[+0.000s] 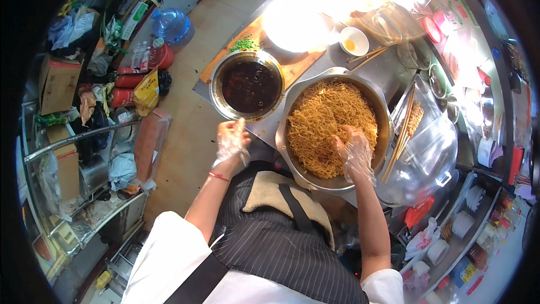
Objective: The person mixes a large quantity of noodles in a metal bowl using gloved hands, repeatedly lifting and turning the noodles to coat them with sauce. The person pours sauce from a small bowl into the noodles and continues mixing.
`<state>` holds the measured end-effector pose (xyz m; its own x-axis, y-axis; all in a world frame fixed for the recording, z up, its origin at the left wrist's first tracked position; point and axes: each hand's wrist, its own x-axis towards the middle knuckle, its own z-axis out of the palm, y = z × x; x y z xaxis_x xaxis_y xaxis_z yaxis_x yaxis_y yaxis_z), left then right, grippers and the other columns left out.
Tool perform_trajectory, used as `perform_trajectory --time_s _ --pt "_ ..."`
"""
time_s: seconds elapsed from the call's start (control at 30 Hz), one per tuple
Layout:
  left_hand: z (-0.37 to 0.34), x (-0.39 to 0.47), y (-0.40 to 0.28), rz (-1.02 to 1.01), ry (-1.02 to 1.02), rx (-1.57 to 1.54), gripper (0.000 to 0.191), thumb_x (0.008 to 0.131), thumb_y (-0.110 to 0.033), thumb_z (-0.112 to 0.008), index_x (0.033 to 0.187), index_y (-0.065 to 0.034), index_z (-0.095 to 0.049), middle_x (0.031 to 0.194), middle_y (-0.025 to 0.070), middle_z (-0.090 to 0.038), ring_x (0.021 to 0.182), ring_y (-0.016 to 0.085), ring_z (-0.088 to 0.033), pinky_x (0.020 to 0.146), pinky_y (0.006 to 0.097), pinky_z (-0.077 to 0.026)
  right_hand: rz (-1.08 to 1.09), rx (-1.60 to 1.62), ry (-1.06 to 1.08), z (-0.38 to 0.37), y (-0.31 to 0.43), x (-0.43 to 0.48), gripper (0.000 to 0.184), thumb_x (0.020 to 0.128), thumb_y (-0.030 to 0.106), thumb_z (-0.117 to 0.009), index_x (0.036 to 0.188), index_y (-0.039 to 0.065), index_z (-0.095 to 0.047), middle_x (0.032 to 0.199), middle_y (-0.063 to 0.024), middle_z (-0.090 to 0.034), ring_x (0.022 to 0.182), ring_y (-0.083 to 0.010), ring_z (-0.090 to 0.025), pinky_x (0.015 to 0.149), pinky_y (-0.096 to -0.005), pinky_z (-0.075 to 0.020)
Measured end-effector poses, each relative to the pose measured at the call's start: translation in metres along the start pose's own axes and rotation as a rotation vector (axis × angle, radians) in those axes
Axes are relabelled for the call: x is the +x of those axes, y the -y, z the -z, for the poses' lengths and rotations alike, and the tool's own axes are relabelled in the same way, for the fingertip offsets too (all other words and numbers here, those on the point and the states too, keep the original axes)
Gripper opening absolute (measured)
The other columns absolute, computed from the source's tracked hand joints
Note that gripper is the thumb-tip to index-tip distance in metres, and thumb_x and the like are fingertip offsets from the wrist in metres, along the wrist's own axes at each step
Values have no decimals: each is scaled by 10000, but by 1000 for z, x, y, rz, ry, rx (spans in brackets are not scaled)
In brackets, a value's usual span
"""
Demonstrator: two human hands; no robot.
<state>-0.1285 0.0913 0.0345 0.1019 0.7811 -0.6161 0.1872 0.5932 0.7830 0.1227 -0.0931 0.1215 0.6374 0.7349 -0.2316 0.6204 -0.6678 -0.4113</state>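
Observation:
A wide steel basin [282, 135] filled with browned noodles [314, 114] stands in front of me. My right hand [356, 152], in a clear plastic glove, is over the noodles inside the basin, its thumb and forefinger spread and touching them. Whether its other fingers have noodles under them is hidden. My left hand [233, 140], also gloved, hovers just below a steel bowl [216, 102] of dark sauce [252, 86], with loosely bent fingers and nothing visible in them. Contact between its fingertips and that bowl's rim cannot be made out.
Chopped greens [244, 44] lie on a wooden cutting board [295, 65] behind the sauce bowl. Farther right are a white bowl [354, 33] with yellow liquid and chopsticks [371, 57]. Beside the basin, a clear plastic lid [422, 164] bears long chopsticks [396, 152]. Glare whitens the far counter.

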Motion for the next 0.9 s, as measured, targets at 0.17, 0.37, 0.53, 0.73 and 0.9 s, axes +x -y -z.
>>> perform_trajectory --time_s 0.17,0.37,0.53,0.73,0.9 --pt "25 69 4 6 138 -281 324 923 -51 -615 1161 -67 -396 1073 162 -597 876 322 -698 740 517 -622 -61 38 69 -7 -1 5 401 874 267 -712 1181 21 -630 1145 -220 -624 1076 -381 -607 947 -455 -478" --pt "28 77 -9 -93 232 -247 283 928 50 -498 1176 -42 -397 1089 149 -548 859 343 -694 709 509 -650 -145 84 59 0 3 5 403 863 261 -723 1180 23 -647 1157 -211 -639 1087 -359 -615 973 -441 -475" --pt "35 60 -50 -150 260 -147 316 956 -32 -522 1245 -43 -394 1079 147 -577 848 290 -701 589 399 -651 0 237 -79 11 29 16 400 848 217 -739 1189 29 -646 1189 -198 -641 1097 -349 -616 969 -429 -488" --pt "25 21 -120 -313 490 -122 312 935 -109 -596 1200 -34 -450 1051 128 -625 818 240 -712 661 405 -655 423 326 -154 36 86 49 409 849 162 -749 1217 35 -627 1185 -161 -641 1046 -294 -647 914 -409 -530" --pt "-19 -6 -149 -270 532 -73 336 920 -23 -535 1245 -16 -450 1051 125 -624 790 198 -700 586 347 -652 435 246 -7 57 109 83 469 830 107 -734 1265 25 -580 1187 -207 -626 1093 -382 -609 949 -435 -504"
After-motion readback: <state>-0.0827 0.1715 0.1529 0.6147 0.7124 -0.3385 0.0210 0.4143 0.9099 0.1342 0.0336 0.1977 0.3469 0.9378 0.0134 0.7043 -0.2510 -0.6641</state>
